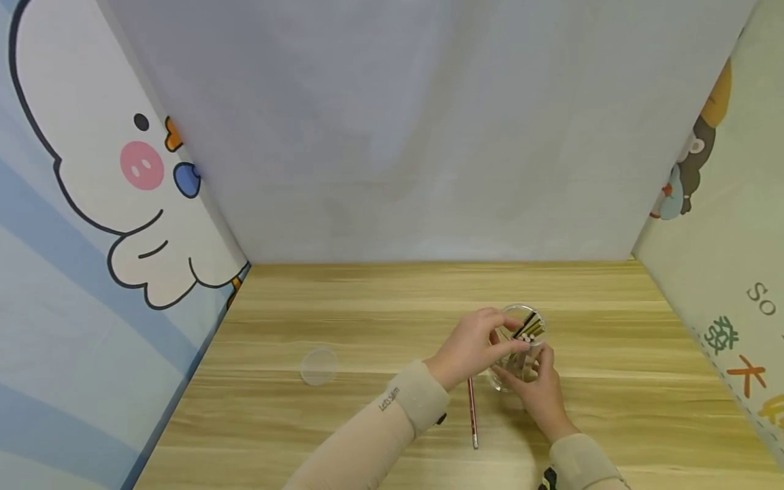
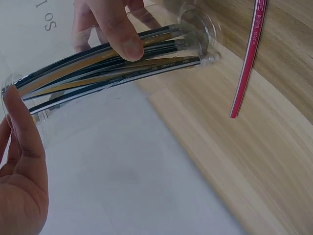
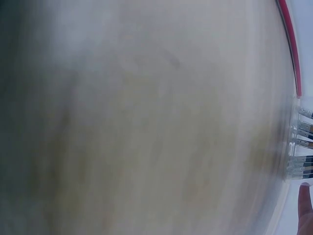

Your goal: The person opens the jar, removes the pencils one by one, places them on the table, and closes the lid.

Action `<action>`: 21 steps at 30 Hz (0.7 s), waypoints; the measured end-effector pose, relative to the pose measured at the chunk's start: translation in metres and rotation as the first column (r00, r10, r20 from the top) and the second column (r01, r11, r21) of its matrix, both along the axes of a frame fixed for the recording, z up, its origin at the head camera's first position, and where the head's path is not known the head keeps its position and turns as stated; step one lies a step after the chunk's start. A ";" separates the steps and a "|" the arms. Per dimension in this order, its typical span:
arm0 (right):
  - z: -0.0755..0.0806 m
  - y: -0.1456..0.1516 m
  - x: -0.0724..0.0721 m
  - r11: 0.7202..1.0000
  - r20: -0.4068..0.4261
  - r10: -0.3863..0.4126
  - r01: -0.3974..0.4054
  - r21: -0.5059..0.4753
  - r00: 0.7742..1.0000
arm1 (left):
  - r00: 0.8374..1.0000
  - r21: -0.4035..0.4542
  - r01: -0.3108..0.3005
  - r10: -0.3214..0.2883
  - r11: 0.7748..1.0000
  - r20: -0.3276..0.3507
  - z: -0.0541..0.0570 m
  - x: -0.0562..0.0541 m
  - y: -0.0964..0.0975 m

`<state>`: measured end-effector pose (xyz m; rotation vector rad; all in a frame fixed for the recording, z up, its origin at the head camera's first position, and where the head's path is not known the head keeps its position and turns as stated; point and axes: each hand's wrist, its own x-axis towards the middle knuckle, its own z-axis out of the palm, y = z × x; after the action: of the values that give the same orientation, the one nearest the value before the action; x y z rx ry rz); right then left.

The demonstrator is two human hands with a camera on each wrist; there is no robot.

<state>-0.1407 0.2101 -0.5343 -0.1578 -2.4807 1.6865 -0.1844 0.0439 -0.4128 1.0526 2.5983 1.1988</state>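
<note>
I see the right hand [image 1: 540,395] gripping a clear jar [image 1: 528,361] of pencils [image 1: 533,328], left hand [image 1: 470,344] at its rim, grasp unclear, red pencil [image 1: 473,415] nearer

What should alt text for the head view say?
A left hand is at the mouth of a clear jar of pencils, which the right hand grips by its side. A red pencil and, farther left, a translucent disc lie on the wooden table.

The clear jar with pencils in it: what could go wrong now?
If the clear jar tips, the pencils inside could slide out of its open top. If the right hand loses its grip, the jar might topple. And the loose red pencil beside it might roll away if bumped.
</note>
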 end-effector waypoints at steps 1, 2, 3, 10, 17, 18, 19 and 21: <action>0.000 -0.001 0.000 1.000 -0.003 0.002 -0.002 0.002 1.000 | 1.000 -0.016 0.004 -0.004 1.000 -0.009 0.000 0.000 0.000; -0.001 -0.001 0.000 1.000 -0.007 0.004 -0.004 0.003 1.000 | 1.000 -0.035 0.007 -0.008 0.999 -0.021 0.000 0.000 0.000; -0.001 -0.001 -0.001 1.000 -0.014 0.004 -0.004 0.002 1.000 | 0.999 -0.053 0.010 -0.011 0.999 -0.035 0.000 0.000 0.001; -0.007 -0.003 -0.003 1.000 -0.086 -0.003 0.004 0.011 0.996 | 0.993 -0.122 0.006 -0.020 0.993 -0.117 -0.002 -0.001 0.002; -0.006 -0.003 -0.003 1.000 -0.055 0.009 -0.009 0.011 0.998 | 0.992 -0.106 0.005 -0.019 0.994 -0.127 -0.002 0.000 0.004; -0.006 -0.003 -0.002 1.000 -0.052 0.008 -0.008 0.009 0.999 | 0.992 -0.103 0.009 -0.022 0.995 -0.122 -0.001 0.001 0.004; -0.006 -0.003 -0.002 1.000 -0.050 0.007 -0.007 0.007 0.999 | 0.993 -0.104 0.012 -0.024 0.995 -0.118 0.000 0.001 0.005; -0.006 -0.002 -0.001 1.000 -0.048 0.008 -0.008 0.009 0.999 | 0.992 -0.113 0.010 -0.024 0.994 -0.120 0.002 0.002 0.007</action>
<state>-0.1421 0.2078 -0.5400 -0.1053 -2.4574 1.6622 -0.1822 0.0506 -0.4112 1.1568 2.7044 1.0014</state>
